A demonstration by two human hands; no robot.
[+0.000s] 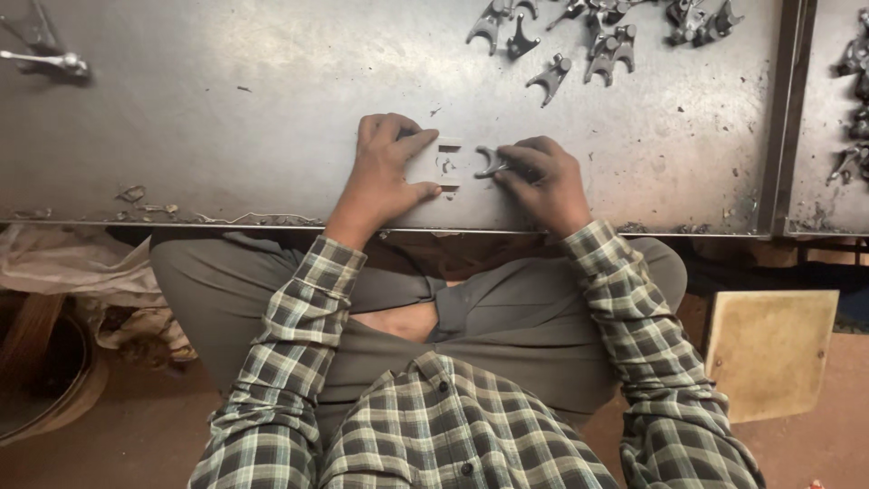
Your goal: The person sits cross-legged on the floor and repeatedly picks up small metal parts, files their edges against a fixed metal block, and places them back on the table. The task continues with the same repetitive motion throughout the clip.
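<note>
A small flat metal block [441, 164] with slots cut into its edge lies on the steel table [235, 109], close to the table's near edge, and serves here as the landmark. The left hand [387, 172] rests on the block from the left: its thumb and forefinger are spread apart and pressed against the block's upper and lower sides, pinning it flat rather than lifting it. Just to the right of the block, the right hand [541, 181] is curled shut around a small forked metal casting [491, 163]; only the C-shaped fork end shows beyond the fingertips, its open side facing the block and nearly touching the slotted edge. The rest of the casting is hidden inside the hand.

Well beyond the block, toward the far edge of the table and somewhat to the right, lies a loose scatter of similar forked castings [597, 36]. Farther right of the block, past a raised seam in the table, more such parts [855, 109] lie at the frame's edge. Far to the left of the block a metal lever [45, 60] stands on the table. Below the block, the person's plaid sleeves [299, 335] and grey trousers [226, 290] fill the foreground, with a tan square board [769, 349] on the floor to the right.
</note>
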